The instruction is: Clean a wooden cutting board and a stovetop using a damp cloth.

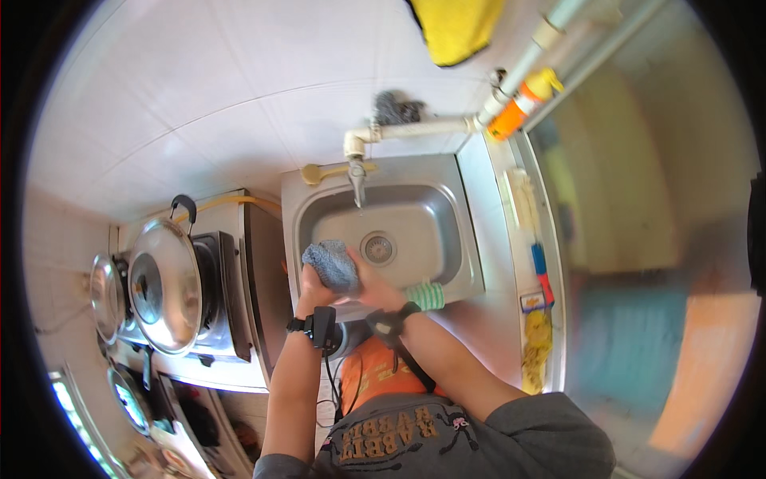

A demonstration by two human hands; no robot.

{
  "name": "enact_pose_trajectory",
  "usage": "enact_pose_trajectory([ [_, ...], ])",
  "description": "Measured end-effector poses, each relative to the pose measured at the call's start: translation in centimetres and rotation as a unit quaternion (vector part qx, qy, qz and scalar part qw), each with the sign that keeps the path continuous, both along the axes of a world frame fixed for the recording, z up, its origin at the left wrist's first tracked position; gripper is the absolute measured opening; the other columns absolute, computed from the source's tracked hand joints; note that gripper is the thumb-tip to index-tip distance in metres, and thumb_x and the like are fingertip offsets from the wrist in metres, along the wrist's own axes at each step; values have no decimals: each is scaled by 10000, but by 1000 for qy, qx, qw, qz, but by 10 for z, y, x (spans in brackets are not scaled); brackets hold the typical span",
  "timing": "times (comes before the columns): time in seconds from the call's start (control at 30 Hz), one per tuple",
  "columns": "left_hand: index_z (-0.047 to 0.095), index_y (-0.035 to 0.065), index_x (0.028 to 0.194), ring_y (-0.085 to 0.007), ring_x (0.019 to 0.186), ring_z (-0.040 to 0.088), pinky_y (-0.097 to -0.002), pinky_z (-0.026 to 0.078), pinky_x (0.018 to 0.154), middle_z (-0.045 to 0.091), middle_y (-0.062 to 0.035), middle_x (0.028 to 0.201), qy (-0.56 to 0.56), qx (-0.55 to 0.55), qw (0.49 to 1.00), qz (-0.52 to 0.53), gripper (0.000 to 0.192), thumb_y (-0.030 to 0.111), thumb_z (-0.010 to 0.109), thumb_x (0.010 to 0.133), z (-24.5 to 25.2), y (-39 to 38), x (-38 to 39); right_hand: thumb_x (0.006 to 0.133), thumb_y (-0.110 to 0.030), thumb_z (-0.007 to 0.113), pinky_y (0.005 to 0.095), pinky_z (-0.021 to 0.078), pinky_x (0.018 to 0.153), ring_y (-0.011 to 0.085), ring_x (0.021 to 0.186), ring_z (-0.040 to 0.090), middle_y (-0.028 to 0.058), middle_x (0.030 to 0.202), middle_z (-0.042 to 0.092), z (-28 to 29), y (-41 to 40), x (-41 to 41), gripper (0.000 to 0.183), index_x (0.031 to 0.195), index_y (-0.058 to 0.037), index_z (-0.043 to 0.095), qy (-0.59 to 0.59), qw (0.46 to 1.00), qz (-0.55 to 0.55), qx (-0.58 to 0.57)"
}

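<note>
My left hand [313,286] and my right hand [376,284] hold a bunched grey-blue cloth [333,266] between them, over the near left part of a stainless steel sink [413,239]. The cloth hides parts of the fingers. To the right of the cloth, the round drain strainer [378,248] shows in the basin's bottom. A metal tap [356,179] hangs from a white pipe over the far side of the basin. Beside my right wrist, a green and white striped cloth [426,296] lies over the near rim.
A lidded pan [173,287] stands on the gas stove [224,299] at the left. A yellow scoop-like utensil [312,174] lies on the sink's back rim. An orange and yellow bottle [517,111] stands at the upper right, above a ledge with brushes and yellow sponges [537,341].
</note>
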State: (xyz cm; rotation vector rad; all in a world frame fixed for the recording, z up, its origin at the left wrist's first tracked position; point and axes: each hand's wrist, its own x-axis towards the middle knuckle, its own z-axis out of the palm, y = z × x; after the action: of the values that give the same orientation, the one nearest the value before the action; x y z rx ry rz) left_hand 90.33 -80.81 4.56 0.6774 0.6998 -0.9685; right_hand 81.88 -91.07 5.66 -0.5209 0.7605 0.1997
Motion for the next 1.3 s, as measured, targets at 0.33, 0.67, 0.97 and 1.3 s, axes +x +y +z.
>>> enact_pose_trajectory([
  [0.33, 348, 35, 1351, -256, 1184, 461, -364, 381, 985, 451, -174, 1302, -380, 64, 827, -410, 581, 343, 453, 870, -4, 56, 45, 809, -164, 648, 360, 529, 668, 202, 811, 609, 87, 941, 615, 8, 30, -8, 329, 1092, -45, 529, -143, 967, -11, 213],
  [0.67, 396, 211, 1312, -423, 1060, 506, -585, 431, 869, 485, -170, 1243, -200, -159, 936, -241, 524, 441, 481, 850, 27, 34, 36, 776, -138, 648, 216, 420, 391, 133, 652, 583, 97, 868, 609, 51, 39, -4, 364, 1088, -14, 509, -148, 956, -67, 245],
  [0.97, 548, 66, 1084, -228, 887, 611, -349, 501, 800, 612, -82, 1011, -214, 123, 929, -274, 227, 184, 523, 892, -7, 26, 59, 730, -45, 661, 285, 484, 619, 150, 733, 601, 64, 849, 621, -3, 33, 21, 286, 1000, -15, 569, -193, 976, -32, 97],
  [1.3, 541, 31, 1082, -250, 832, 606, -380, 525, 742, 598, -83, 959, -177, 200, 948, -173, 236, 29, 452, 863, -41, 1, 51, 717, -103, 600, 419, 505, 668, 332, 801, 623, 203, 839, 622, -32, 32, 25, 241, 926, 18, 593, -11, 769, 104, -631],
])
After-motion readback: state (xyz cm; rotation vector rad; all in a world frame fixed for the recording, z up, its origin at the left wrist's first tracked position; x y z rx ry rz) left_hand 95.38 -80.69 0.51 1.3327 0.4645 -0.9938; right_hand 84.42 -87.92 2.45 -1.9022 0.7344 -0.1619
